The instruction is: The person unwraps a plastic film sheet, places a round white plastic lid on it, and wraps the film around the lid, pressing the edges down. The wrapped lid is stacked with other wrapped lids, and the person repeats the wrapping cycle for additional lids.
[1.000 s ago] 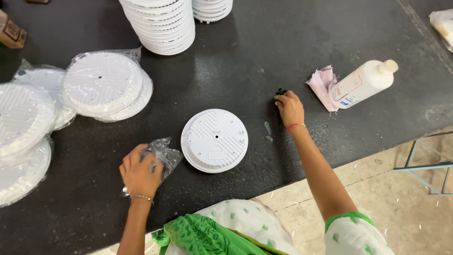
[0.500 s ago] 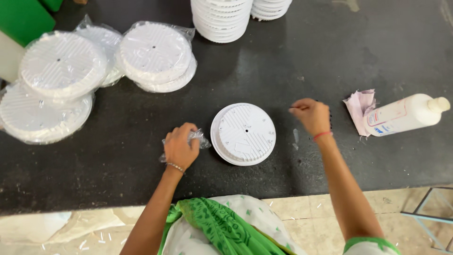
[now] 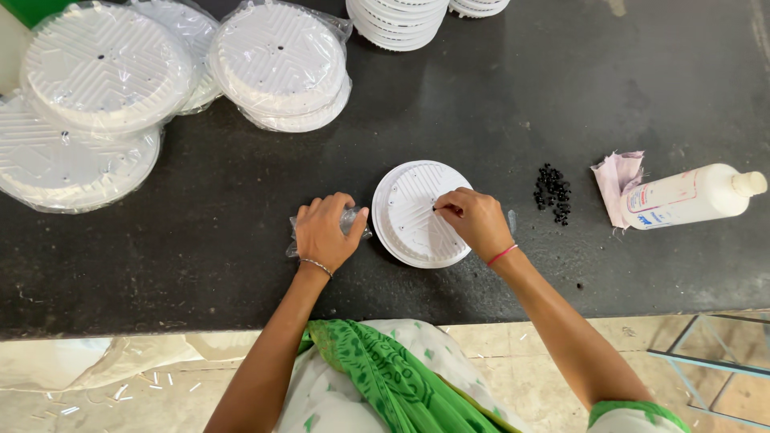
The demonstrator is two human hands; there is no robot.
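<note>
White ribbed plastic makes up the round disc lying flat on the dark counter, the only view being the head camera looking straight down. The right hand rests on the disc's right half, its fingertips pinched together on a tiny black piece at the disc's face; the piece is too small to name more closely. The left hand lies just to the left of the disc, palm down and fingers closed over a crumpled clear plastic bag, pressing it to the counter without touching the disc itself. To the right of the right hand sits a loose heap of small black pieces, near but apart, and farther right a white squeeze bottle lies on its side, touching a pink cloth. Well beyond the left hand, bagged discs in clear wrappers are heaped, each bag holding discs of the same kind; unwrapped stacks stand at the far edge. As a judgement, the pinched piece could slip and roll away across the ribs, since nothing steadies the disc; a nudge from the wrist might scatter the loose heap.
</note>
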